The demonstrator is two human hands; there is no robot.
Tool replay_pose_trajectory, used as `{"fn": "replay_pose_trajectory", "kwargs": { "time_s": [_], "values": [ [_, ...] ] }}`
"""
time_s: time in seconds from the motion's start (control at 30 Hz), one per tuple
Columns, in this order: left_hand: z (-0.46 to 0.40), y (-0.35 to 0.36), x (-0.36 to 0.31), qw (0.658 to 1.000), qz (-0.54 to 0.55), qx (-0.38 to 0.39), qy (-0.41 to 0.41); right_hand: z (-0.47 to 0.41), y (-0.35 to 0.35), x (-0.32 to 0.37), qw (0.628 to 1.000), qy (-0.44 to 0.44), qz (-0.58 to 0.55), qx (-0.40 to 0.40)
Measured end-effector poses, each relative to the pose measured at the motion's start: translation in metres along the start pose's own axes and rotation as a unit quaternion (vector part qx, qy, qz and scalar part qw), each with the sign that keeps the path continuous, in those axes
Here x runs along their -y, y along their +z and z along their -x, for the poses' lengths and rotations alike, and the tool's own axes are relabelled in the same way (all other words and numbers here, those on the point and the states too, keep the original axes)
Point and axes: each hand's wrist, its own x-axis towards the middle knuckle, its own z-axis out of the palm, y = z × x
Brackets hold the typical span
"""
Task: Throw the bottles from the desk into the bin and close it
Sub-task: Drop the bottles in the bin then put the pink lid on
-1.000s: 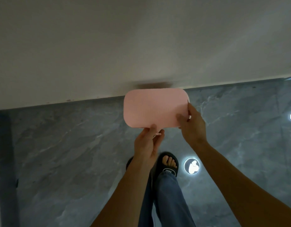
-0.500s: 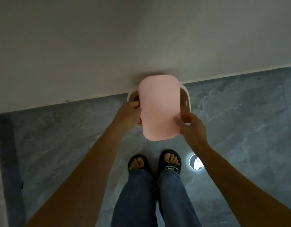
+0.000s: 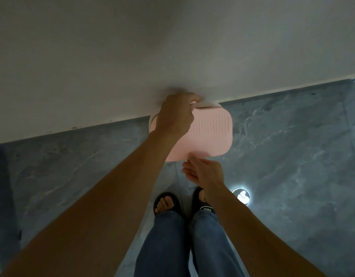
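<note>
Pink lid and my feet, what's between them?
Head view: the right hand, open, just below the lid, then bare grey floor down to the sandals.

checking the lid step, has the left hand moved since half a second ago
Yes. The left hand has gone from the lid's near-left edge to its far side, next to the wall.
</note>
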Motion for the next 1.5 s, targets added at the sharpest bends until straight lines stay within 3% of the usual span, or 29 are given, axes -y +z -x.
{"fn": "replay_pose_trajectory", "kwargs": {
  "time_s": [0.13, 0.37, 0.7, 0.9, 1.2, 1.37, 1.5],
  "values": [
    [-0.007, 0.008, 0.008, 0.999, -0.030, -0.006, 0.018, -0.005, 0.010, -0.001, 1.000, 0.000, -0.002, -0.009],
    [-0.009, 0.019, 0.026, 0.999, 0.013, -0.026, -0.016, -0.012, 0.002, -0.003, 0.994, -0.061, 0.075, -0.044],
    [-0.028, 0.029, 0.037, 0.999, -0.031, 0.018, 0.020, -0.015, 0.002, 0.003, 0.993, -0.068, 0.086, -0.041],
    [-0.028, 0.029, 0.043, 0.999, -0.033, -0.007, -0.015, -0.014, 0.005, -0.005, 0.997, -0.050, 0.057, -0.034],
    [-0.019, 0.024, 0.059, 0.999, -0.034, 0.034, -0.025, -0.018, -0.008, -0.014, 0.991, -0.075, 0.098, -0.056],
    [-0.006, 0.027, 0.070, 0.999, 0.018, -0.011, -0.043, -0.022, -0.013, -0.015, 0.985, -0.098, 0.134, -0.043],
    [-0.007, 0.028, 0.070, 0.999, -0.002, -0.031, -0.030, -0.024, -0.016, -0.010, 0.981, -0.100, 0.163, -0.024]
  ]
}}
